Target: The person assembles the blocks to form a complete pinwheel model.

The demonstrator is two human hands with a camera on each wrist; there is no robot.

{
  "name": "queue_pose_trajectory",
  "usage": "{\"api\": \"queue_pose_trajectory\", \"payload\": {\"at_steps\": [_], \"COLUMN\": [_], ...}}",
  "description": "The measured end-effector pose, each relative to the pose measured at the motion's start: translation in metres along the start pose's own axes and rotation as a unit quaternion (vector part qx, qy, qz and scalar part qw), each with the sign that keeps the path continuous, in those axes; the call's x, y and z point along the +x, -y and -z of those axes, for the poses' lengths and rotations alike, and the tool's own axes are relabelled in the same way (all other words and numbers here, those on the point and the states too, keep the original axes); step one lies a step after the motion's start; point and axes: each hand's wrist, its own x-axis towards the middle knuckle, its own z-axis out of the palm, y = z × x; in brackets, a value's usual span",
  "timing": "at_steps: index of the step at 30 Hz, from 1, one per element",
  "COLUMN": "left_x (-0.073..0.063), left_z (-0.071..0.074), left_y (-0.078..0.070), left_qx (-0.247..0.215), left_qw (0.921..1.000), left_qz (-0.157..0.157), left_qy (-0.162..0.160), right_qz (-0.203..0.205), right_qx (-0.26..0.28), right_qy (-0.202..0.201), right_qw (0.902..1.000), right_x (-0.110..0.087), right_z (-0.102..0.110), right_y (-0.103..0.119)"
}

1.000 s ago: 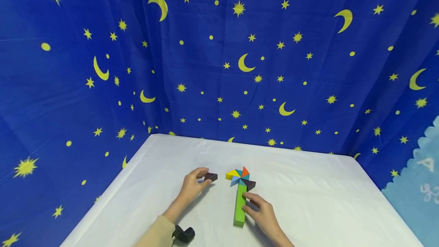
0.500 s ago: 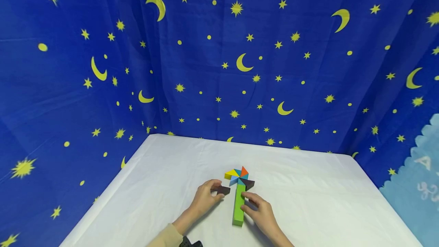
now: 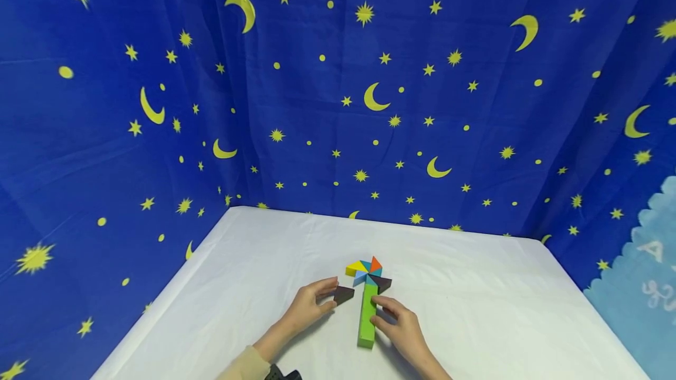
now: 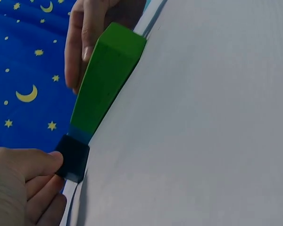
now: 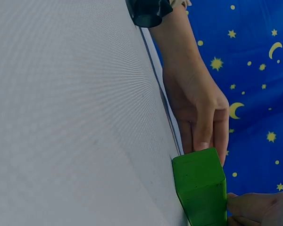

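My left hand [image 3: 308,308] pinches a dark triangular block [image 3: 344,294] at its left end, just left of a long green block [image 3: 366,321]. In the left wrist view, the thumb lies against the dark block [image 4: 73,157]. My right hand [image 3: 404,330] touches the right side of the green block with thumb and finger, not wrapped round it. At the green block's far end, a pinwheel of triangles fans out: yellow [image 3: 355,267], orange-red [image 3: 375,264], light blue [image 3: 360,277] and a second dark one [image 3: 382,282], with teal pieces among them.
A white cloth covers the table [image 3: 475,298]. Behind and beside it hangs a blue curtain [image 3: 317,104] with yellow moons and stars. A black device [image 3: 282,373] sits by the left wrist. A light blue panel [image 3: 649,274] shows at the right edge.
My left hand has brought the dark triangular block rightward and nearer, close to the green block, and its fingers have drawn back to the block's left end. The right hand stays at the green block.
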Motion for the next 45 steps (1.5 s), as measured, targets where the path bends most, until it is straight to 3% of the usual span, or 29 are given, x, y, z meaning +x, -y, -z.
{"api": "queue_pose_trajectory", "payload": {"at_steps": [5,11,16,24,31,41,45], "left_x": [0.004,0.010,0.010,0.004,0.013,0.025,0.028], "left_z": [-0.010,-0.023,-0.028,-0.023,-0.032,-0.048,-0.050], "left_y": [-0.003,-0.008,-0.009,-0.008,-0.009,-0.010,-0.009], "left_qx": [0.040,0.106,0.129,0.091,0.036,0.086,0.076], "left_qw": [0.9987,0.9916,0.9886,0.9950,0.9962,0.9881,0.9879], "left_qz": [-0.002,-0.003,0.009,0.005,0.024,0.040,0.035], "left_qy": [-0.032,-0.073,-0.077,-0.042,-0.076,-0.120,-0.131], "right_qz": [-0.003,-0.002,0.001,-0.006,0.000,0.016,0.012], "right_qx": [0.000,-0.002,0.003,0.003,-0.002,0.002,-0.003], "right_qy": [0.003,0.006,0.007,0.013,0.009,-0.002,0.000], "right_qw": [1.0000,1.0000,1.0000,0.9999,1.0000,0.9999,0.9999], "right_x": [-0.001,0.000,-0.001,-0.002,0.000,0.001,0.001], "right_z": [0.000,0.000,-0.001,-0.001,0.001,-0.001,0.000], "right_y": [0.000,0.000,0.000,0.002,0.002,-0.001,-0.001]}}
